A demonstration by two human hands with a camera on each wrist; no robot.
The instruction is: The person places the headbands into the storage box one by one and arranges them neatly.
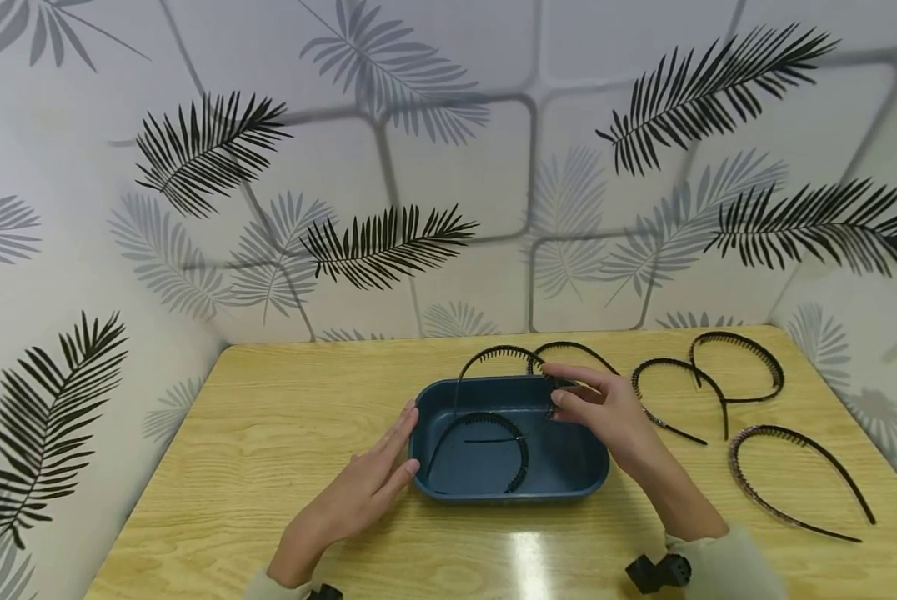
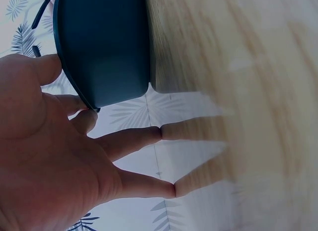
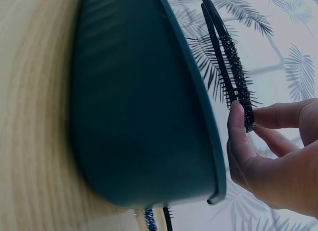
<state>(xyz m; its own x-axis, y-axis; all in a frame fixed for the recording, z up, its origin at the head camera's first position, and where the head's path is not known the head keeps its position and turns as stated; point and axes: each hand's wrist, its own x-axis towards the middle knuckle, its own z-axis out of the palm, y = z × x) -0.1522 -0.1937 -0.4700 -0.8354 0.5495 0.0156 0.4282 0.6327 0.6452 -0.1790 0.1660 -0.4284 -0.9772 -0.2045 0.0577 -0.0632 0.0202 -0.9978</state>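
My right hand (image 1: pixel 619 417) pinches a black toothed headband (image 3: pixel 237 67) between thumb and fingers, over the right part of a dark blue plastic bin (image 1: pixel 512 497). Dark sparkling stones cover one stretch of that headband, and its arc rises above the bin's back rim. Inside the bin, on the left, lies another black headband (image 1: pixel 524 458). My left hand (image 1: pixel 366 492) rests against the bin's left end, thumb and some fingertips at the rim. In the left wrist view, the two lower fingers (image 2: pixel 144 184) reach straight down to the table.
Behind the bin lies a black headband (image 1: pixel 572 344) on the wooden table (image 1: pixel 291 400). To the right are two overlapping headbands (image 1: pixel 669 362) and, nearer the front, a headband with a patterned side (image 1: pixel 749 492). A leaf-patterned wall (image 1: pixel 456 283) stands along the table's back edge.
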